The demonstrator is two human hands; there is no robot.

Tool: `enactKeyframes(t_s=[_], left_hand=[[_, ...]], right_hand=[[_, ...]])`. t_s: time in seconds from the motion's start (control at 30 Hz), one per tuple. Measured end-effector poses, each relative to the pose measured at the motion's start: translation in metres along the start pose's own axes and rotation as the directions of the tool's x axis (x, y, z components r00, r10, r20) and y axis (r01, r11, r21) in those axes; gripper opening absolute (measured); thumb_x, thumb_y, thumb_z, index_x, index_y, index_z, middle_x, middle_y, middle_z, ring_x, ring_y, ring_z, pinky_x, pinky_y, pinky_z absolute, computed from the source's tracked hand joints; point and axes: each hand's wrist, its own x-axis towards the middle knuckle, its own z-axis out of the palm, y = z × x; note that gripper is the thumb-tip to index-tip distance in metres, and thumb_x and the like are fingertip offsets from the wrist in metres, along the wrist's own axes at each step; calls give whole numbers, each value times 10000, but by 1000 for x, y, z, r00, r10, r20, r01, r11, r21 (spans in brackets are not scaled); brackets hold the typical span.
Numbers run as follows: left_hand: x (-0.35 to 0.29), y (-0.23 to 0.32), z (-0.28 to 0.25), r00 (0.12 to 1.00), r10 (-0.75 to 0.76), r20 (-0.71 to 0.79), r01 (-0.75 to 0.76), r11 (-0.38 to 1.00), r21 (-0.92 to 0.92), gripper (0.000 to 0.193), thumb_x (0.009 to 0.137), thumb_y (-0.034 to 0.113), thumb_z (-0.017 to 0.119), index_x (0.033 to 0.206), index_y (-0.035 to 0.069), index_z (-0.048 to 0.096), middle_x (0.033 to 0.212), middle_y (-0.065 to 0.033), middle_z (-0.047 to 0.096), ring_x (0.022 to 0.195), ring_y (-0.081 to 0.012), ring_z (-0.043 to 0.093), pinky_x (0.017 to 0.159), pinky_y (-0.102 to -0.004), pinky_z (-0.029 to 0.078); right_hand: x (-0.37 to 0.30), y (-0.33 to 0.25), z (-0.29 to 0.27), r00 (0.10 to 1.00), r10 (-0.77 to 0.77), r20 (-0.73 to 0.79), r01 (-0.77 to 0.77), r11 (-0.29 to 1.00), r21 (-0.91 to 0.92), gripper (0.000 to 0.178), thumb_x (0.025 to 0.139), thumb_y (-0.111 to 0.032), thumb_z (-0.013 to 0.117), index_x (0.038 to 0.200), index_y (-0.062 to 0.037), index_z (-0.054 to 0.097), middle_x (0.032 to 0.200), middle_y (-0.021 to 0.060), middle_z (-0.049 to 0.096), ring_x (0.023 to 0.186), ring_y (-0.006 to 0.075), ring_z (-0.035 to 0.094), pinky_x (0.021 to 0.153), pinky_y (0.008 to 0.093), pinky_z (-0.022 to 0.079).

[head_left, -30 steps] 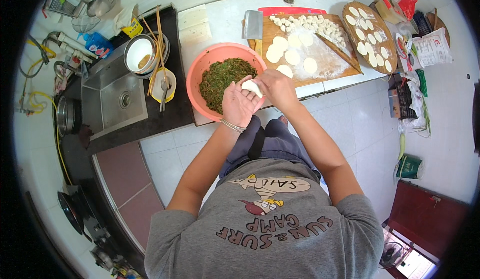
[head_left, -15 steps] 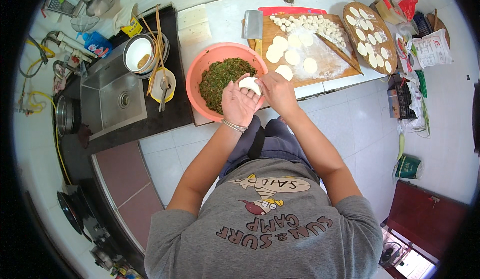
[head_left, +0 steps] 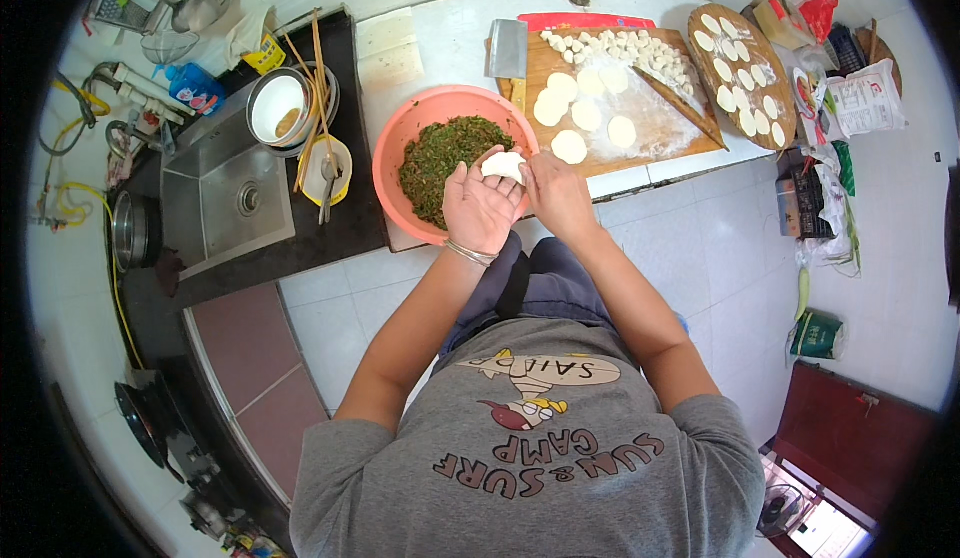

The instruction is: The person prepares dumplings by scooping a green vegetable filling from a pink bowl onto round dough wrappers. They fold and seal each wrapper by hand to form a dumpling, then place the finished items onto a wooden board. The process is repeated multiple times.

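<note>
A white folded dumpling rests on the fingers of my left hand, palm up over the near right side of the pink bowl. My right hand pinches the dumpling's right end with thumb and fingertips. Chopped green filling fills the bowl's bottom. Right of the bowl, round dough wrappers and small dough pieces lie on the floured wooden board, with a rolling pin slanting across its right side.
A cleaver lies at the board's left edge. More wrappers sit on a round wooden board at the far right. To the left are a steel sink, stacked bowls with chopsticks, and a yellow-rimmed bowl with a spoon.
My right hand has drawn slightly nearer the body, its fingers still at the dumpling's edge. The dumpling has shifted a little to the right.
</note>
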Motion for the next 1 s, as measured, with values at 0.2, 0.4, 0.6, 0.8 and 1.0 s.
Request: enactKeyframes(t_s=[0.2, 0.4, 0.6, 0.8, 1.0], left_hand=[[1, 1, -3, 999, 0, 36, 1, 1000, -18, 562, 918, 412, 364, 1249, -37, 428, 1281, -213, 456, 1195, -295, 432, 1056, -409, 306], [1, -1, -3, 992, -126, -12, 126, 989, 73, 571, 918, 424, 362, 1276, -19, 405, 1256, -163, 473, 1193, -264, 443, 1057, -407, 307], [-2, -2, 5, 990, -141, 10, 138, 981, 133, 534, 926, 408, 354, 1256, -10, 394, 1178, -118, 485, 1108, -216, 470, 995, -370, 352], [-2, -1, 2, 986, -164, -8, 164, 983, 82, 548, 929, 414, 337, 1257, -21, 397, 1214, -142, 466, 1143, -239, 451, 1034, -390, 323], [3, 12, -1, 994, -107, 0, 106, 986, -130, 599, 905, 428, 365, 1256, -56, 403, 1272, -207, 429, 1218, -301, 400, 1082, -435, 272]], right_hand=[[3, -7, -15, 997, 72, 25, -70, 995, -78, 114, 843, -153, 583, 823, -42, 597, 767, 114, 584, 714, 302, 586, 602, 401, 469], [33, -1, -30, 904, -424, -62, 428, 897, 110, 164, 763, -118, 644, 923, -83, 655, 803, 64, 577, 793, 262, 575, 668, 352, 468], [39, 5, -28, 875, -474, 96, 462, 878, 124, 136, 725, -94, 665, 857, -63, 658, 774, 57, 561, 782, 248, 571, 669, 338, 468], [42, 8, -23, 862, -505, 52, 494, 858, 141, 148, 718, -69, 672, 864, -45, 661, 773, 67, 591, 760, 249, 577, 658, 338, 473], [29, 5, -39, 958, -262, -120, 284, 925, 253, 186, 727, -36, 665, 912, -39, 666, 845, 85, 633, 762, 251, 600, 665, 332, 485]])
